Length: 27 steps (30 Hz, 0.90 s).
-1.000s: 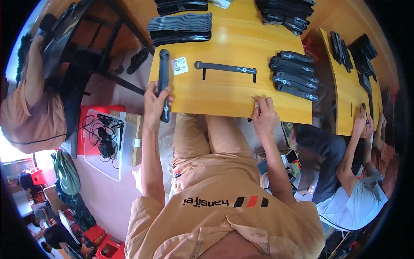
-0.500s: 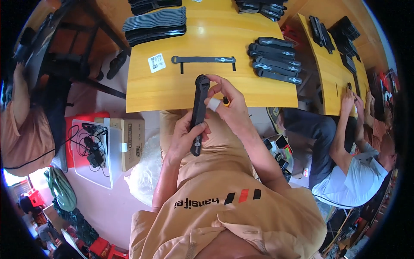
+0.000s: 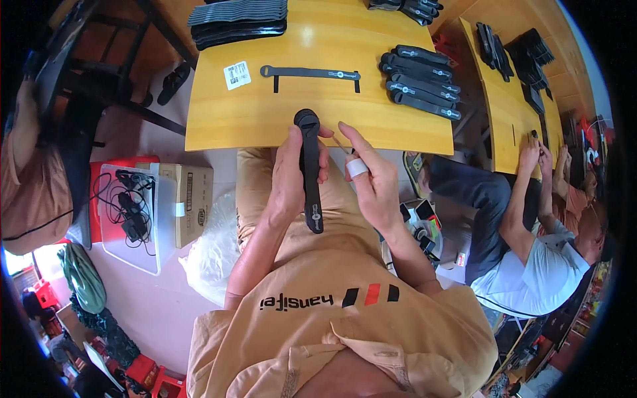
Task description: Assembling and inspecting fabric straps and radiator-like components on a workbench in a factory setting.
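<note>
Upright over my lap, at the table's near edge, is a bundle of black straps (image 3: pixel 310 179) with rounded, slotted top ends. My left hand (image 3: pixel 285 176) is closed around its upper half. Just right of it, my right hand (image 3: pixel 377 186), with white tape around its thumb, pinches a thin rod-like tool (image 3: pixel 338 140); its handle is hidden in the fingers. The right hand stands apart from the bundle. A single black strap (image 3: pixel 308 71) lies flat across the wooden table (image 3: pixel 219 126), above two short black marks. Left of it is a white printed label (image 3: pixel 237 75).
Dark straps (image 3: pixel 421 89) lie piled on the table's right side, with a taller stack (image 3: pixel 239 26) at back left. A clear bin (image 3: pixel 142 255) of cables and a cardboard box (image 3: pixel 197 205) stand at floor level, left. A co-worker (image 3: pixel 531 265) sits at the right-hand table.
My left hand has shifted up the bundle, which now tilts the other way. My right hand has drawn back to the right, away from the bundle's top. The view has shifted slightly.
</note>
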Each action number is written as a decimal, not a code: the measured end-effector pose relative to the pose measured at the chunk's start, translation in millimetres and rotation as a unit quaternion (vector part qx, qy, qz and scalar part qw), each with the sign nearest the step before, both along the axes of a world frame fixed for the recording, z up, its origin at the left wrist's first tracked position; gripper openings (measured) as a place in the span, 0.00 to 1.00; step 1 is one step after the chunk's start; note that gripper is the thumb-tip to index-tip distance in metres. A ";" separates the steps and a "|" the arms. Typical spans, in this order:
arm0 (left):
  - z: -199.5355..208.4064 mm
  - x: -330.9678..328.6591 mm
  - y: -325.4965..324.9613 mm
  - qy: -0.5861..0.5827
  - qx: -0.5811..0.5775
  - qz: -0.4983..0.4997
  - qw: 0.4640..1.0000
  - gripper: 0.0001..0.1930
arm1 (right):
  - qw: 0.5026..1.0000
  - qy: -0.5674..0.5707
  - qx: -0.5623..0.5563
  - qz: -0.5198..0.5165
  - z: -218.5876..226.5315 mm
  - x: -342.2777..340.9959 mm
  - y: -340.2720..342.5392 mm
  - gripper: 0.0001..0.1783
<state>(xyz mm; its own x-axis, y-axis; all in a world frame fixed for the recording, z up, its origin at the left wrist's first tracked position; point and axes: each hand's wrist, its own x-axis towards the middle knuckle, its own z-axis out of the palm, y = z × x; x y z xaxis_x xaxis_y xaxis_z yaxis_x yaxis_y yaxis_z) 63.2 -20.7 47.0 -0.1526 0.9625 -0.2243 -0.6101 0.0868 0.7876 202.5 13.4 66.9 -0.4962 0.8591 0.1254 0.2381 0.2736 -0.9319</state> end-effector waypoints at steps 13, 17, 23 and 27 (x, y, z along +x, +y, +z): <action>-6.5 21.3 0.9 0.109 -0.018 0.066 0.992 0.24 | 0.977 -0.073 0.184 -0.075 -12.0 -9.0 -7.7 0.36; -3.3 22.9 3.7 0.146 -0.006 0.065 0.987 0.24 | 0.968 -0.082 0.214 -0.099 -17.3 -10.6 -7.0 0.35; -6.2 26.3 2.6 0.153 -0.022 0.054 0.987 0.23 | 0.972 -0.083 0.197 -0.094 -19.2 -10.5 -9.9 0.32; -8.3 28.5 0.9 0.170 -0.036 0.054 0.983 0.23 | 0.969 -0.069 0.219 -0.093 -23.4 -11.1 -9.0 0.32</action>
<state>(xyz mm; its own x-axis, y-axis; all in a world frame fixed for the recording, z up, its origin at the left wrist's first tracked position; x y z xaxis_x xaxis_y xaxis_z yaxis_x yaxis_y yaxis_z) 91.7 -19.8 38.7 -0.3317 0.9196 -0.2103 -0.3216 0.0993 0.9417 191.4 4.4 43.4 -0.3761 0.8146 0.4416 0.4358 0.5761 -0.6915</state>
